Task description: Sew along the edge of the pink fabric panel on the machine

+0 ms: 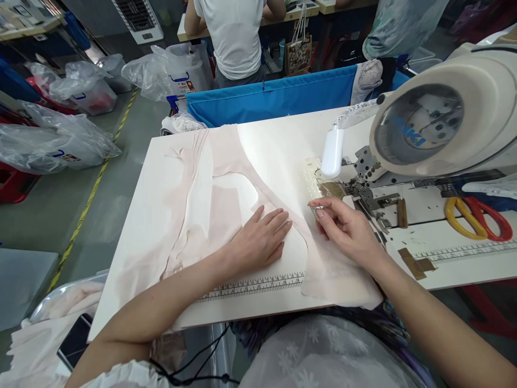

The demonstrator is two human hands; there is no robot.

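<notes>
Thin pale-pink cloth (pixel 224 148) lay spread, seam progress unreadable. My left fingers (pixel 276 220) pressed it flat; right fingers (pixel 332 202), 2 o'clock from there, pinched something unclear.

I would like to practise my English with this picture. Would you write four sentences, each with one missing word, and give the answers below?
The sewing machine is on the ____ side of the worktable.
The left hand has its palm facing ____, while the right hand has its thumb close to its index finger.
The scissors have one red handle and one ____ handle.
The fabric barrier behind the worktable is ____.

Answers: right; down; yellow; blue.
</notes>
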